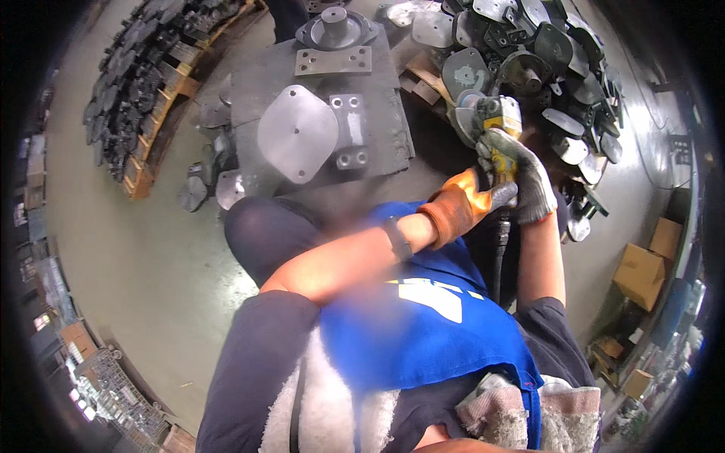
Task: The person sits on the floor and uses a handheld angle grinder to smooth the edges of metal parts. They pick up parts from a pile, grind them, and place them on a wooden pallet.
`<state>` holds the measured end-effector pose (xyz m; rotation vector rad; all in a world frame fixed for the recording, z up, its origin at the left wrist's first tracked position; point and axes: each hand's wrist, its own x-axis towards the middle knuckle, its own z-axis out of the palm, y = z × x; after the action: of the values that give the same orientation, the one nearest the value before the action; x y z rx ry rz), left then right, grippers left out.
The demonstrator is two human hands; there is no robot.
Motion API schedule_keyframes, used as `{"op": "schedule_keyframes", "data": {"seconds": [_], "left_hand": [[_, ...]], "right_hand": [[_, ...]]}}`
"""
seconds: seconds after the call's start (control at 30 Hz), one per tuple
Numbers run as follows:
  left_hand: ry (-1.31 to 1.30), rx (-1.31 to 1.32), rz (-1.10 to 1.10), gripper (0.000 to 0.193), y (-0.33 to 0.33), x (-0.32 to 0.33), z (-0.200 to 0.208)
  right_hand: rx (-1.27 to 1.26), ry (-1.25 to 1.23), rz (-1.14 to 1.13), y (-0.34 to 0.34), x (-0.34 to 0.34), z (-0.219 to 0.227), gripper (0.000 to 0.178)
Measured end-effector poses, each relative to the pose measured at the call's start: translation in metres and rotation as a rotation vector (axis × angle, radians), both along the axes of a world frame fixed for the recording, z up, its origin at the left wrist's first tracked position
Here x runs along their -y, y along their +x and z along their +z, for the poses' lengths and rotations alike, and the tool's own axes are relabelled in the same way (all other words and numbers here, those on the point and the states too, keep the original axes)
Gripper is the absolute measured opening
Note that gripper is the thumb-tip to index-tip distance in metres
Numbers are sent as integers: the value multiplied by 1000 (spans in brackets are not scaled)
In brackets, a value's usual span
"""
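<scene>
Yellow grinder [504, 115] in 2 gloved hands, R of grey worktop [260, 84]

Grinder sits in front of person, slightly R, btwn worktop & pile of metal plates [555, 53]; its disc [466, 113] points up-left, can't tell if it touches anything. Both hands clamped on the tool, close tog: R hand [521, 167], in greyish-white glove, wraps the body just below the head; L hand [470, 202], in orange/grey glove, crosses over & grips lower end, some fingers hidden. Dark hose [501, 245] runs down from the tool twd the lap. L wrist has a dark band [398, 238].

On worktop: lg rounded diamond plate [283, 140] w/ 3 holes, flat; 4-hole bracket [349, 130] just R of it; rect plate [332, 62] behind; round flanged part [334, 29] at far end. Far L: wooden pallet [139, 175] loaded w/ dark metal parts [136, 75]. Far R: cardboard boxes [640, 273] on the floor. Person wears blue apron [355, 340]
</scene>
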<state>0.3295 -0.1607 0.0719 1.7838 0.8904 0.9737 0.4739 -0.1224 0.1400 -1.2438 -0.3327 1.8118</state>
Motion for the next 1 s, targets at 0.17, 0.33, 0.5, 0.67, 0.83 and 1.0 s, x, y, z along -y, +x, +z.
{"op": "schedule_keyframes", "data": {"seconds": [0.17,0.33,0.5,0.67,0.83,1.0], "left_hand": [[-141,-342,-122,58,-56,20,27],[-239,-147,34,43,-110,67,34],[-791,201,425,39,-144,65,51],[-323,4,757,41,-213,6,46],[-58,-625,1002,43,-268,-57,62],[29,-848,996,54,-214,-82,84]], "right_hand": [[-190,43,126,18,27,-7,29],[-83,183,198,22,35,-11,18],[-86,185,249,24,42,-15,17],[-111,191,223,29,44,-24,20],[-92,199,273,24,39,-23,20],[-2,268,252,9,23,-1,19]]}}
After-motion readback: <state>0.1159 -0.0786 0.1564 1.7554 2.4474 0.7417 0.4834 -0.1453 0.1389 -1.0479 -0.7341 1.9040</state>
